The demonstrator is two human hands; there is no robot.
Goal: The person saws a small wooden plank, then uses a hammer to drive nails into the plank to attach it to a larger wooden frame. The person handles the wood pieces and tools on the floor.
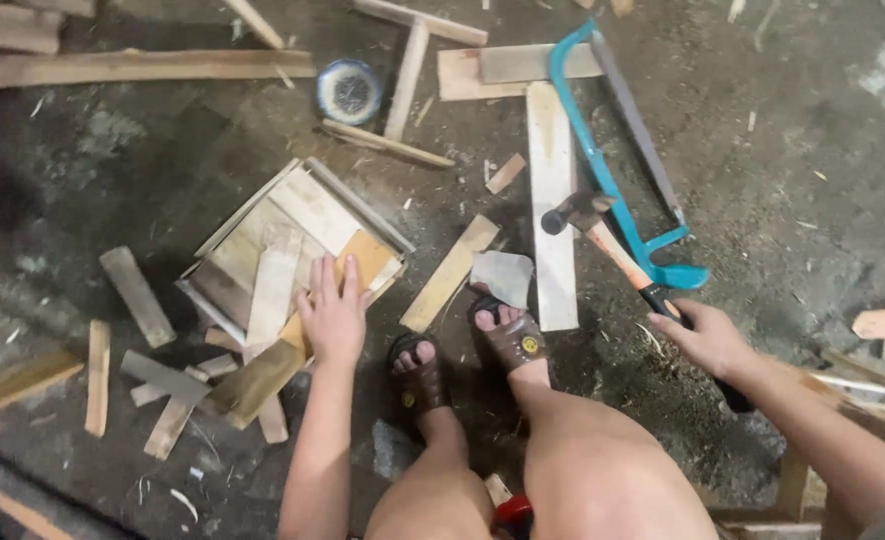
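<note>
My left hand (332,315) lies flat, fingers spread, on a small box of nailed wooden slats (292,240) that rests on the dirt floor. My right hand (707,338) grips the black end of a hammer's handle (652,295); the hammer head (574,212) lies on a long pale plank (552,200). My two feet in brown sandals (467,350) sit between both hands, with my bare knees below them.
A teal bow saw (612,165) lies right of the plank. Loose wood offcuts (137,295) are scattered to the left and along the top. A round blue-and-white tin (348,90) sits at the top. A flat grey scrap (502,275) lies by my right foot.
</note>
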